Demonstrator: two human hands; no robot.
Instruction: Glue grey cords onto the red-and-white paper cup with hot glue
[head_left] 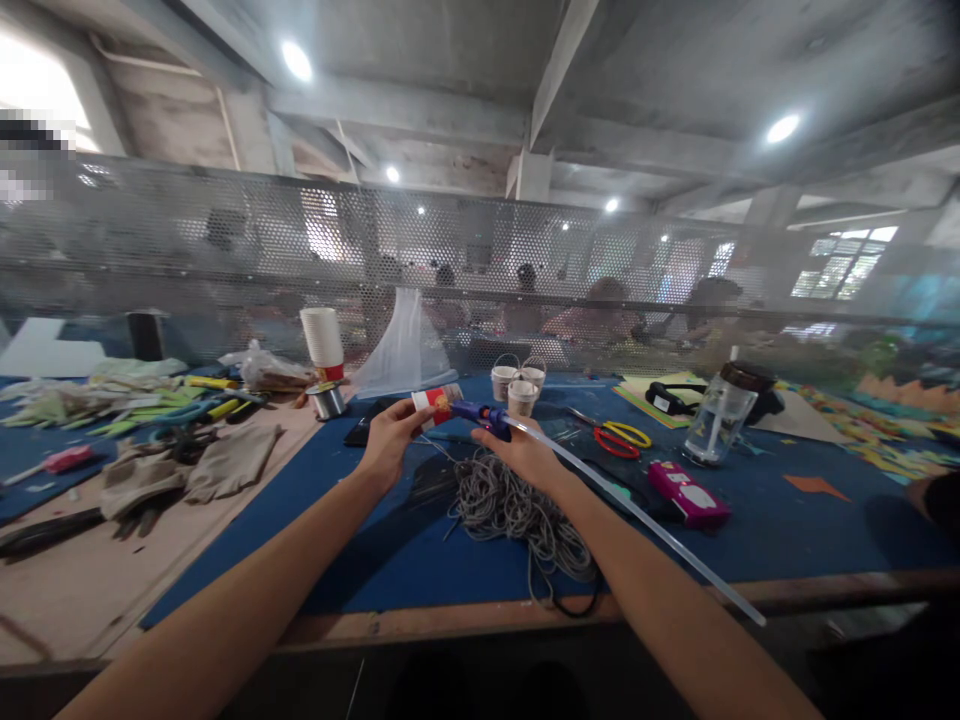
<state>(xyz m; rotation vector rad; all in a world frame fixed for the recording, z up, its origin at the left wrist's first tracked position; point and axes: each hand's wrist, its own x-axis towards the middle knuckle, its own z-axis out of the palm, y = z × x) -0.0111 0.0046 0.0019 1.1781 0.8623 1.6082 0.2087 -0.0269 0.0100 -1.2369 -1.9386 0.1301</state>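
My left hand (391,440) holds a red and white paper cup (430,404) tipped on its side above the blue mat. In my right hand (523,450) is a blue hot glue gun (491,415), its nozzle pointing left at the cup. A long translucent glue stick (645,518) sticks out of the gun's back and reaches down to the right. Under my hands lies a tangled heap of grey cord (517,510). Just behind stand three small cups (523,396) with wire handles. Whether the nozzle touches the cup, I cannot tell.
Red and yellow scissors (622,440), a purple box (688,494) and a clear bottle (720,415) are on the right. To the left stand stacked paper cups (322,338), a wire spool (327,401) and work gloves (232,463). A perforated metal screen (465,240) runs along the back.
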